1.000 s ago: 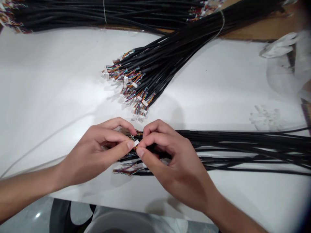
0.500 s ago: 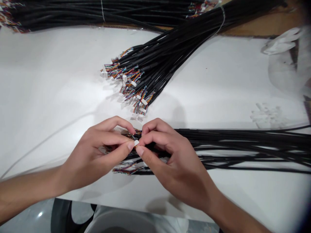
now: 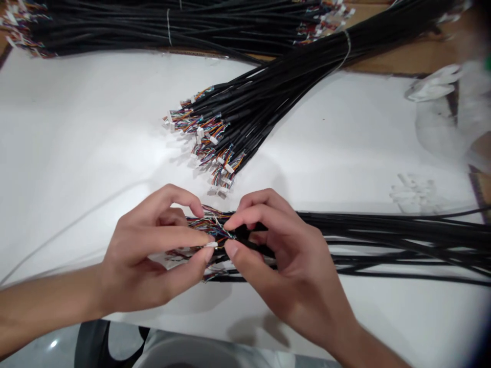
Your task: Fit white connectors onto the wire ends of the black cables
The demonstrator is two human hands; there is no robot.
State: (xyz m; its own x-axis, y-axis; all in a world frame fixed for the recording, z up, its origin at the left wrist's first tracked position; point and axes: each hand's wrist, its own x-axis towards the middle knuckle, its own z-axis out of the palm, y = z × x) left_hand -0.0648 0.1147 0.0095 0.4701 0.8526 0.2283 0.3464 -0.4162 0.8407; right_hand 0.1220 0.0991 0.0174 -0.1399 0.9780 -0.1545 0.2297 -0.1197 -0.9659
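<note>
My left hand [image 3: 149, 250] pinches a small white connector [image 3: 210, 245] between thumb and forefinger, its other fingers bent above. Thin coloured wires [image 3: 203, 225] fan out beside the connector, over the ends of the black cables [image 3: 364, 225]. My right hand [image 3: 291, 250] is just to the right of the connector. Its thumb and forefinger tips are apart, with loose wires and a dark cable end in the gap. The curled fingers behind are partly hidden.
Another tied bundle of black cables [image 3: 261, 97] with white connectors lies beyond my hands. More bundled cables [image 3: 115, 28] lie along the back on cardboard. Loose white connectors [image 3: 414, 193] and clear plastic bags [image 3: 441, 122] are at the right on the white table [image 3: 76, 138].
The right thumb and forefinger have parted and moved back from the white connector. The connector has come slightly lower in the left pinch, and more coloured wires show between the hands.
</note>
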